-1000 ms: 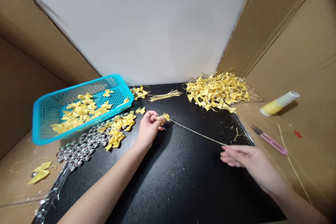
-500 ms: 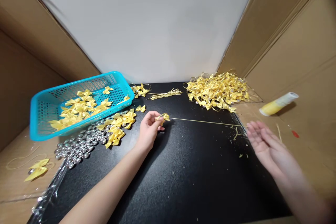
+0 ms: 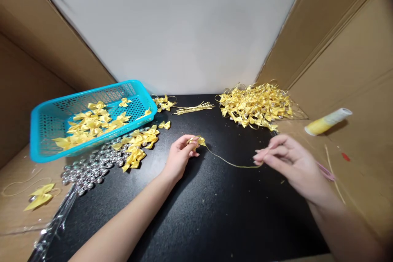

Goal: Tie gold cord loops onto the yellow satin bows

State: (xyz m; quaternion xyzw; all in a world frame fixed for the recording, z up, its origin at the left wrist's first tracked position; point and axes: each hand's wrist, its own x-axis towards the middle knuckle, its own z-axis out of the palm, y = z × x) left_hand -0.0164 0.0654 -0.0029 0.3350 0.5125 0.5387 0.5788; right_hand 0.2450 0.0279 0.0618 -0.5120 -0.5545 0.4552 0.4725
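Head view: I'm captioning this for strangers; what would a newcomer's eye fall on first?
Probably the bright turquoise basket at the left, with yellow bows inside, then the golden heap of bows at the back right. Nearer, the left hand pinches a single bow, and a thin cord sags from it to the right hand.

Yellow bow (image 3: 202,142), gold thread (image 3: 235,166), turquoise basket (image 3: 136,104)

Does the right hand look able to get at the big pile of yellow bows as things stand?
Probably yes: the pile of bows lies just beyond the right hand, and nothing tall stands between them. That hand seems to pinch the cord, though, so it may need to let go first.
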